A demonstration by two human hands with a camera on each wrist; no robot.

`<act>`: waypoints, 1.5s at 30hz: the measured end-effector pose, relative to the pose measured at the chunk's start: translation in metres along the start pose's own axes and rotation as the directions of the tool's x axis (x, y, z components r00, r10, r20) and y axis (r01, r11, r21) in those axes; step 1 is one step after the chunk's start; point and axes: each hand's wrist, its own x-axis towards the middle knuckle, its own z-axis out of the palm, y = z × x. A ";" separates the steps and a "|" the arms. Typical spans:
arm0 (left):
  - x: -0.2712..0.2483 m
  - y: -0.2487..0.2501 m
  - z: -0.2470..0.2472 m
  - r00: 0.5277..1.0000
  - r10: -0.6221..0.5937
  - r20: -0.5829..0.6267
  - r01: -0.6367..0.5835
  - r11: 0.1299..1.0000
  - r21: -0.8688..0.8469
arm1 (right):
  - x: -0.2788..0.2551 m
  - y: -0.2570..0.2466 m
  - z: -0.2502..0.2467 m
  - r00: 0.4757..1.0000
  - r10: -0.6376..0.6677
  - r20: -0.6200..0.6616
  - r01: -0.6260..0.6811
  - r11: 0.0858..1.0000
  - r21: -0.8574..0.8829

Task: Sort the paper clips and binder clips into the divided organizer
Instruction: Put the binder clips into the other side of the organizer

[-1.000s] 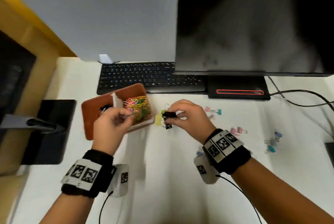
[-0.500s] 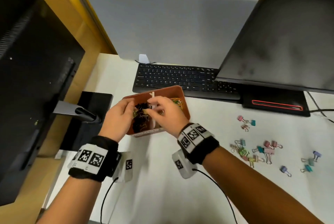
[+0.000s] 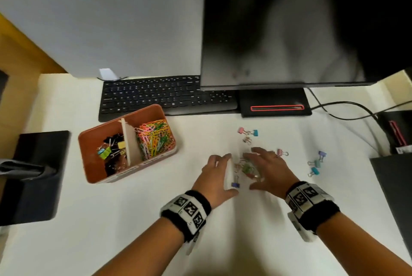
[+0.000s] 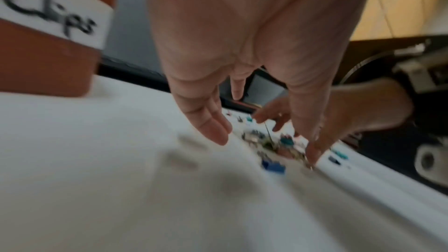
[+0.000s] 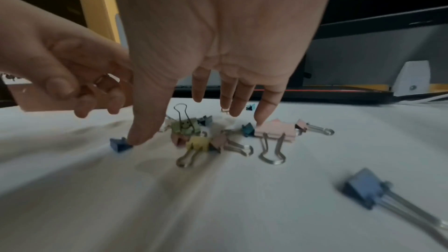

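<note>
On the white desk point(image 3: 138, 220), both the left hand point(image 3: 215, 177) and right hand point(image 3: 268, 169) hover spread and empty around a heap of binder clips point(image 3: 245, 167), well right of the organizer point(image 3: 95, 164), gathering; next they must close and scoop

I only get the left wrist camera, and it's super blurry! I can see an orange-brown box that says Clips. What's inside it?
Observer: The orange-brown divided plastic organizer has colourful wire paper clips in its right compartment and black, green and yellow binder clips in its left.
Operator: Is the right hand grabbing anything?
Observer: No. The right hand is spread open over the loose pile of pastel binder clips, with its thumb tip beside a small dark blue binder clip.
Operator: Which is the biggest clip there?
Observer: A wide pink binder clip, lying flat next to a fingertip.
</note>
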 end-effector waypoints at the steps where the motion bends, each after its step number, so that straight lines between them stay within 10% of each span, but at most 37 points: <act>1: 0.007 0.004 0.011 1.000 -0.015 0.016 0.014 1.000 0.016 | 0.002 0.003 0.002 0.999 -0.010 0.035 0.012 0.999 -0.051; 26: 0.021 -0.037 0.004 0.932 -0.114 -0.343 0.065 0.987 -0.149 | 0.038 -0.024 0.024 0.990 -0.134 -0.038 0.139 0.933 0.331; 35: 0.000 -0.057 -0.012 0.918 -0.146 -0.369 0.081 0.979 -0.187 | 0.037 -0.057 0.033 0.964 -0.261 0.056 0.258 0.964 0.056; 45: -0.025 -0.070 -0.029 0.912 -0.133 -0.388 0.083 0.986 -0.142 | 0.050 -0.077 0.038 0.982 -0.187 0.039 0.177 0.967 0.181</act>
